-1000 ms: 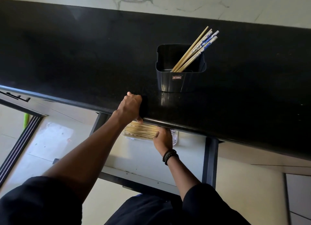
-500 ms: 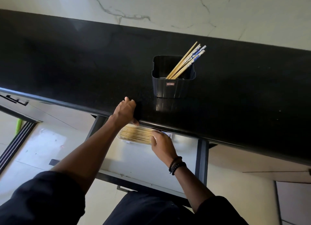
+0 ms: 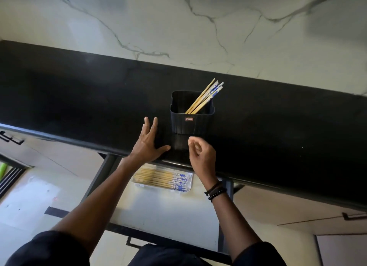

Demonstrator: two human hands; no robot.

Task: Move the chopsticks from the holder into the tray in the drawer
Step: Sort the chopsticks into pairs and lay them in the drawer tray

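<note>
A black square holder (image 3: 191, 122) stands on the black countertop (image 3: 79, 106) with several wooden chopsticks (image 3: 206, 97) leaning to its right corner, their tops patterned blue and white. Below the counter edge the drawer (image 3: 158, 212) is pulled out, and a clear tray (image 3: 189, 184) in it holds several chopsticks (image 3: 158, 179) lying side by side. My left hand (image 3: 148, 144) lies flat on the counter, fingers spread, just left of the holder. My right hand (image 3: 202, 154) hovers in front of the holder, fingers loosely curled and empty.
A white marble wall (image 3: 198, 27) rises behind the counter. Cabinet fronts (image 3: 297, 212) flank the drawer on both sides. A green object (image 3: 3, 169) shows at the far left edge near the floor.
My right hand has come up out of the drawer to the counter in front of the holder. My left hand has let go of the counter edge and spread flat on top.
</note>
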